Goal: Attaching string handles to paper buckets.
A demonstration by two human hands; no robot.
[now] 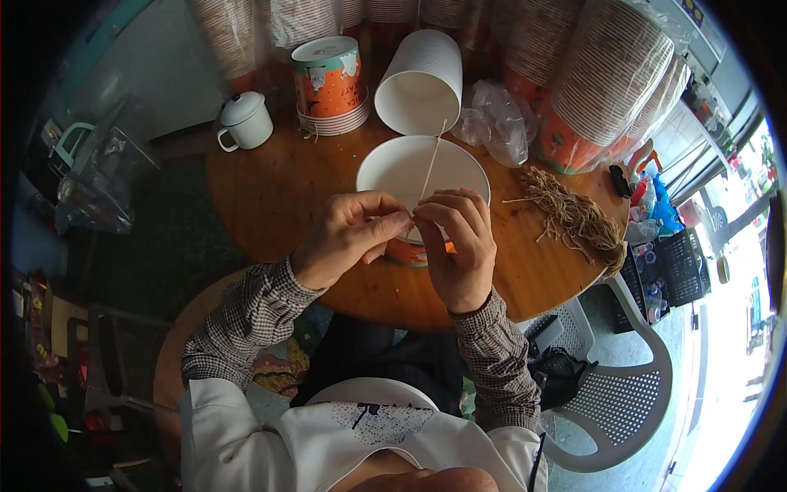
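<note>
A white-lined paper bucket with an orange outer side stands upright at the table's near edge, in front of me. A thin tan string runs from its far rim across the opening towards my fingers. My left hand pinches thumb against fingertips at the near rim. Close beside it, nearly touching, my right hand has its fingertips bent together over the same rim, on the string. The string's end between the fingers is hidden. To the right lies a loose bundle of tan strings.
On the round wooden table are a white lidded mug, an orange-and-green bucket, a white bucket stack on its side, and crumpled clear plastic. Tall wrapped bucket stacks line the back. A white chair stands right.
</note>
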